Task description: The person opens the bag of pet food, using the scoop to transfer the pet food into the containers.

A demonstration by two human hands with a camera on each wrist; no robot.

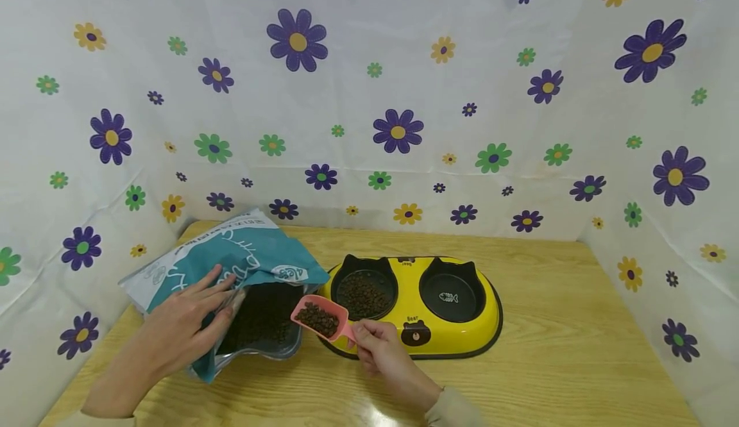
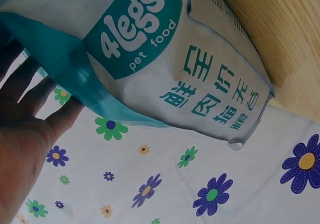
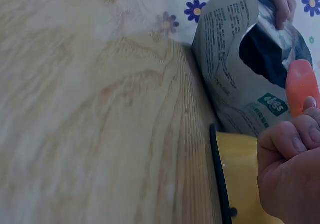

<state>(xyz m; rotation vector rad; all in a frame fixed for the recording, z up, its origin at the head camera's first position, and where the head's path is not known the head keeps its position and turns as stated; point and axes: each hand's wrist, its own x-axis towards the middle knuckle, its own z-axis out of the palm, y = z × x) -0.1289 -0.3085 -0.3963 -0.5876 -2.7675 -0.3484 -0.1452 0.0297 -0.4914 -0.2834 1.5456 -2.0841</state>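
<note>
While the right hand (image 1: 382,353) grasps the handle of the pink scoop (image 3: 301,86), the left hand (image 1: 179,324) lies along the mouth of the pet food bag (image 1: 262,254), fingers extended over its edge; whether these fingers pinch the edge cannot be told.

Count: one scoop, one bag, one yellow feeder (image 1: 462,334), two black bowls set in the feeder. The left bowl (image 1: 366,267) contains brown kibble (image 1: 360,292); the right bowl (image 1: 462,311) shows a fish-skeleton print.

Orientation of scoop: long axis diagonal in the head view, handle toward the lower right, blade toward the upper left at the bag mouth. The hollow faces up and carries kibble.

Position of scoop: between bag and feeder, its front end overlapping the right side of the bag mouth in view, its rear covering the feeder's near-left edge.

Surroundings: bag and feeder stand on a wood-grain table (image 1: 554,324), backed by a white flowered cloth (image 1: 358,93). The bag opens toward the person, with kibble inside. The left hand covers part of the bag's front.
</note>
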